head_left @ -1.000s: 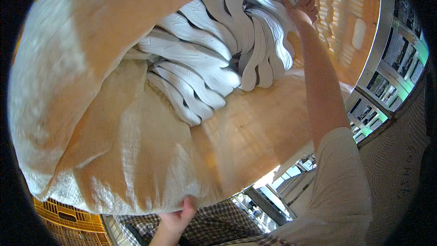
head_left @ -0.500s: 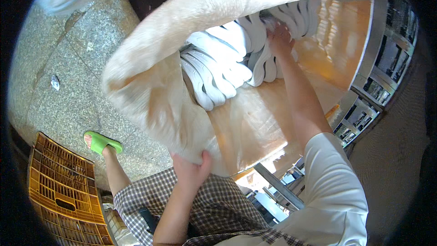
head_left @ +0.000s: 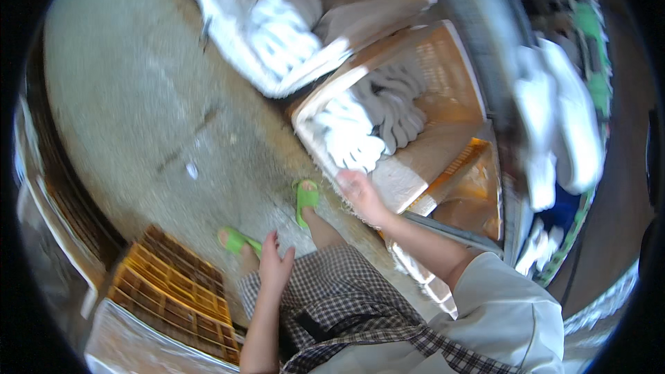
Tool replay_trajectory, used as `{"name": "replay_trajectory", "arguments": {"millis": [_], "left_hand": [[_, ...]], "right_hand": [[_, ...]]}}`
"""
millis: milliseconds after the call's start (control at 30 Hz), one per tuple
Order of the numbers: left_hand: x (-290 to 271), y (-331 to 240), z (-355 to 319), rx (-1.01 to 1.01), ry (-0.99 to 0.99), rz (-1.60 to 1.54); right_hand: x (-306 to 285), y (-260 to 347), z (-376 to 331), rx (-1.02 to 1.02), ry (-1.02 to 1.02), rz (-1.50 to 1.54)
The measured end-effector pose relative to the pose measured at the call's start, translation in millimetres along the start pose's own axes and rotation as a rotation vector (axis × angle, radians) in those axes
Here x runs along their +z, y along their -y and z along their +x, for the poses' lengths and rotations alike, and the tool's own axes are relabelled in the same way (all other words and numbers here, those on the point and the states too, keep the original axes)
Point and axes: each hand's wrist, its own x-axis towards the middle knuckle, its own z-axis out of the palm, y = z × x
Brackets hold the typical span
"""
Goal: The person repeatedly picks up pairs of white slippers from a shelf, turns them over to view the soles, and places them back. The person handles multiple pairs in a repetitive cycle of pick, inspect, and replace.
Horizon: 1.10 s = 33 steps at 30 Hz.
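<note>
White sole-shaped pieces lie heaped inside the lined crate, toward its left edge and far corner, with the pale liner showing along its near edge. Our right hand is at the crate's near-left corner, just beside the pieces; blur hides its fingertips, so we cannot tell whether they grip the liner's lip. Our left hand is spread wide and holds nothing, in front of the checked apron. For good handling, we judge it best to steady the lip at that corner, keep the liner smooth against the walls, and press lightly, with flat fingers, so that the nested rows neither bend nor slide apart.
</note>
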Motion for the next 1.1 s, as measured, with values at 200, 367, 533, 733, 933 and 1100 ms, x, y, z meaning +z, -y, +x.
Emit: {"name": "replay_trajectory", "arguments": {"millis": [200, 367, 533, 733, 933, 1100], "left_hand": [[-78.4, -26.9, -52.6, 0.036, 0.072, 0.092], [-125.2, -83.7, -81.3, -0.047, 0.046, 0.177], [-114.7, -133.2, -87.7, -0.111, -0.01, 0.213], [-76.4, -158.2, -88.9, 0.068, 0.06, 0.292], [-47.9, -172.4, -91.1, 0.042, 0.171, 0.391], [-47.2, -186.0, -82.1, 0.186, 0.247, 0.504]], "right_hand": [[-109.4, 192.2, -132.7, -1.084, -0.158, -0.373], [-247.4, 229.5, -187.1, -0.943, -1.122, 0.038], [-416.1, 131.6, -115.3, -0.216, -1.454, 0.596], [-526.0, 17.0, -30.5, -0.04, -0.736, 1.457], [-547.5, 5.9, -13.7, -0.237, -0.544, 1.344], [-542.1, 34.5, -101.3, -0.163, -0.452, 1.487]]}}
